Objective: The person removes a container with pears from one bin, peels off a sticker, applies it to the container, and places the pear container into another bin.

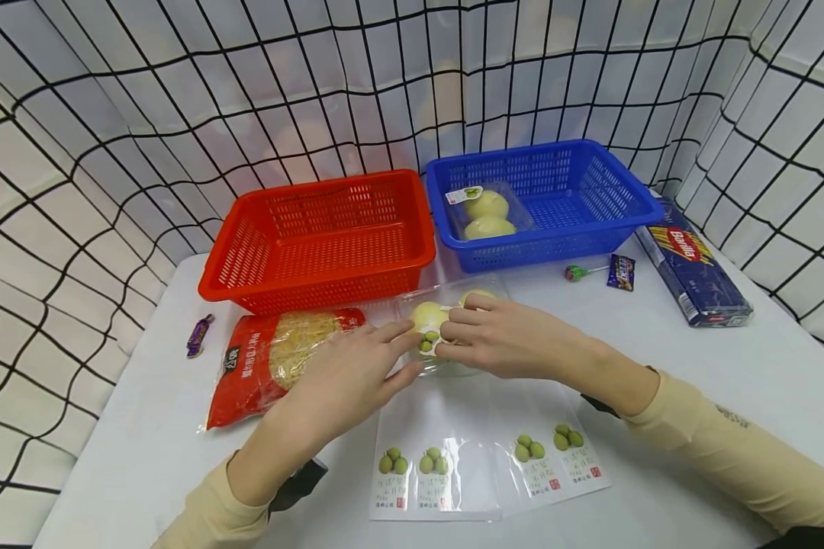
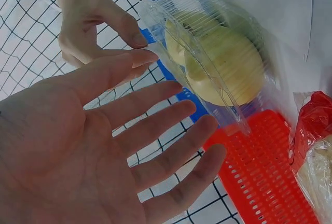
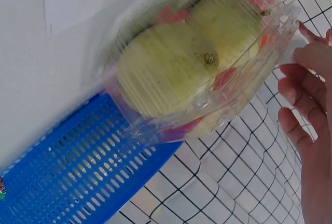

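Note:
A clear plastic clamshell box point(image 1: 448, 367) holds two round, pale yellow-green fruits point(image 3: 161, 68), which show through its ribbed walls. At its near side my right hand point(image 1: 497, 335) pinches a white sticker label point(image 1: 428, 341) printed with green fruit, over the plastic. My left hand point(image 1: 357, 367) is held just left of the box, fingers spread and nearly straight. In the left wrist view its thumb tip lies close to the label; whether it touches is unclear. Two label sheets point(image 1: 453, 427) with several fruit stickers lie in front of the box.
A red basket point(image 1: 316, 291) and a blue basket point(image 1: 549, 248) stand behind; the blue one contains another labelled fruit box point(image 1: 522, 210). A red noodle bag point(image 1: 247, 374) lies left. A wrapped candy point(image 1: 199, 335), lollipop point(image 1: 575, 272), snack packet point(image 1: 621, 272) and Barilla box point(image 1: 693, 263) lie around. Black netting point(image 1: 412, 76) surrounds the table.

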Demonstrator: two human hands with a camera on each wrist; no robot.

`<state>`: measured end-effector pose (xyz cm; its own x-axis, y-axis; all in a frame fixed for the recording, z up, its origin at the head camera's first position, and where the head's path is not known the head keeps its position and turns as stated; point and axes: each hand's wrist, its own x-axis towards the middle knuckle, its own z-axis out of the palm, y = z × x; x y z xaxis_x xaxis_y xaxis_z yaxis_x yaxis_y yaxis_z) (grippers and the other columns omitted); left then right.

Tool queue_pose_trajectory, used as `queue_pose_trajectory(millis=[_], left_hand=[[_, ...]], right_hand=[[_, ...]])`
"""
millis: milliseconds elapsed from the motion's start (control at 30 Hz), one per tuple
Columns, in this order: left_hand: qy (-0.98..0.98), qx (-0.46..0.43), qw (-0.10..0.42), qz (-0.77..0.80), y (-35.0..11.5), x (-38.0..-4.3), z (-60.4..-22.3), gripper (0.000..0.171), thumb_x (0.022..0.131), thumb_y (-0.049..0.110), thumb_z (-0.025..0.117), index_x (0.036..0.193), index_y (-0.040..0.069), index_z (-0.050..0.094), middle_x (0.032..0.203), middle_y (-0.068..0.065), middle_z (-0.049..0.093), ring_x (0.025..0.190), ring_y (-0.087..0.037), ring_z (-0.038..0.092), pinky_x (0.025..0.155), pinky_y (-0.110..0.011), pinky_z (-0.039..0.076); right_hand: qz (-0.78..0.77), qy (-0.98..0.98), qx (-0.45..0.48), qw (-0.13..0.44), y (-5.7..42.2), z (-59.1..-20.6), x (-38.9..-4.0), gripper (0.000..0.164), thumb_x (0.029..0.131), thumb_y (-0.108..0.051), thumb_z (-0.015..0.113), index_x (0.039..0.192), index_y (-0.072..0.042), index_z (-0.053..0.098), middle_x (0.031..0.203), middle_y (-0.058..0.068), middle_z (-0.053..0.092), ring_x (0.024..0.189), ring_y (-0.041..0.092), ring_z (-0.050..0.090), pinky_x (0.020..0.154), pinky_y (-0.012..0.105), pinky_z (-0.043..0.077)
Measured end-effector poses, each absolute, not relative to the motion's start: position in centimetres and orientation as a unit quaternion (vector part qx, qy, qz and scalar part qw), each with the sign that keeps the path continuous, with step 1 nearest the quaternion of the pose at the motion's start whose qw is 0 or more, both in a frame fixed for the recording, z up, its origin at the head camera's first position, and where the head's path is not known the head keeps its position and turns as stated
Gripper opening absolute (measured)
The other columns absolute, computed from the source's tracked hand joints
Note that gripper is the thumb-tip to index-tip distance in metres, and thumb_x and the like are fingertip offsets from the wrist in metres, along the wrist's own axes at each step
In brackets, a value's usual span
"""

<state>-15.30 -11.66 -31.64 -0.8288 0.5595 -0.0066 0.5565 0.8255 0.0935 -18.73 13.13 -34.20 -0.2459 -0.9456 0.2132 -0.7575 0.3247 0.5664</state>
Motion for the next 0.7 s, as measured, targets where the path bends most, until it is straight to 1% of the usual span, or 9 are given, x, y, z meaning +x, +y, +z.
queue_pose_trajectory(millis=[100, 167, 333, 433, 533, 633, 700], left_hand=[[0.953, 0.297, 0.029, 0.044, -11.6, -15.2, -31.7, 0.048, 0.102, 0.048, 0.058, 0.145, 0.026, 0.060, 0.157, 0.002, 0.054, 0.136, -0.032, 0.059, 0.103, -0.065, 0.051], [0.952, 0.300, 0.035, 0.048, -11.6, -15.1, -31.8, 0.048, 0.102, 0.048, 0.058, 0.145, 0.027, 0.060, 0.157, 0.003, 0.052, 0.134, -0.032, 0.060, 0.100, -0.064, 0.053], [0.949, 0.307, 0.052, 0.051, -11.6, -15.0, -31.9, 0.050, 0.102, 0.045, 0.060, 0.147, 0.022, 0.058, 0.159, 0.002, 0.050, 0.129, -0.032, 0.064, 0.097, -0.057, 0.057], [0.946, 0.315, 0.067, 0.043, -11.7, -14.9, -31.8, 0.056, 0.102, 0.045, 0.061, 0.151, 0.019, 0.053, 0.162, 0.000, 0.046, 0.129, -0.035, 0.064, 0.101, -0.056, 0.056], [0.943, 0.322, 0.080, 0.036, -11.8, -14.8, -31.6, 0.061, 0.101, 0.046, 0.061, 0.154, 0.018, 0.049, 0.163, -0.001, 0.044, 0.129, -0.037, 0.065, 0.102, -0.056, 0.055], [0.939, 0.330, 0.093, 0.029, -11.9, -14.7, -31.5, 0.065, 0.102, 0.047, 0.060, 0.157, 0.017, 0.043, 0.165, -0.001, 0.040, 0.119, -0.035, 0.070, 0.098, -0.053, 0.058], [0.937, 0.326, 0.124, 0.025, -11.9, -14.7, -31.4, 0.073, 0.101, 0.048, 0.061, 0.162, 0.019, 0.033, 0.168, 0.002, 0.034, 0.112, -0.032, 0.073, 0.096, -0.048, 0.060]], right_hand=[[-0.157, -0.775, 0.557, 0.252, 13.3, -34.1, -18.9, 0.017, 0.098, -0.017, 0.066, 0.114, -0.024, 0.063, 0.105, -0.008, 0.068, 0.106, 0.014, 0.063, 0.099, 0.028, 0.049], [-0.135, -0.783, 0.559, 0.236, 13.4, -34.2, -19.0, 0.017, 0.097, -0.019, 0.067, 0.113, -0.023, 0.065, 0.107, -0.008, 0.070, 0.107, 0.013, 0.063, 0.100, 0.028, 0.049], [-0.066, -0.811, 0.556, 0.169, 13.3, -34.1, -19.3, 0.024, 0.097, -0.028, 0.069, 0.120, -0.024, 0.067, 0.118, -0.008, 0.071, 0.112, 0.013, 0.064, 0.100, 0.029, 0.049], [-0.017, -0.828, 0.545, 0.129, 13.4, -34.1, -19.6, 0.022, 0.100, -0.034, 0.066, 0.120, -0.026, 0.069, 0.120, -0.009, 0.071, 0.114, 0.013, 0.064, 0.102, 0.031, 0.051], [0.030, -0.839, 0.532, 0.109, 13.6, -34.1, -19.8, 0.018, 0.102, -0.035, 0.063, 0.116, -0.027, 0.071, 0.117, -0.010, 0.072, 0.112, 0.012, 0.064, 0.101, 0.032, 0.052], [0.060, -0.844, 0.522, 0.103, 13.5, -34.4, -20.0, 0.016, 0.101, -0.031, 0.065, 0.114, -0.027, 0.072, 0.114, -0.009, 0.072, 0.109, 0.012, 0.063, 0.100, 0.032, 0.053], [0.067, -0.846, 0.519, 0.102, 13.5, -34.6, -20.1, 0.016, 0.100, -0.030, 0.068, 0.114, -0.026, 0.072, 0.113, -0.009, 0.071, 0.107, 0.012, 0.063, 0.098, 0.032, 0.054]])
